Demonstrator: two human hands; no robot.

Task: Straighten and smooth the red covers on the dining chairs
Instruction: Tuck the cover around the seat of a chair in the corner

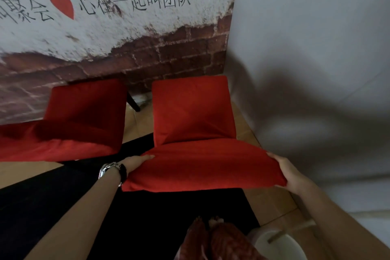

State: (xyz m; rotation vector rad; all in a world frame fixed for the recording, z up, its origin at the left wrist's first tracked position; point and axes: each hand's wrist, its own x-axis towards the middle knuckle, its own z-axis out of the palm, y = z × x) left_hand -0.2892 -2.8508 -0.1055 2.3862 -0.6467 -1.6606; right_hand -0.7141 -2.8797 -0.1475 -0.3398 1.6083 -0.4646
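Here we are at the red fabric cover on the corner chair, both hands on its seat part. Our left hand grips the left edge, fingertips lying over the cloth. Our right hand clasps the right front corner, fingers tucked under. Between the hands the cloth lies fairly flat (a diagonal crease shows on the backrest beyond). Left of the left hand sits a second red-covered chair, its cover rumpled. A silver wristwatch rides the left wrist, and beside the right forearm stands a round white bucket.
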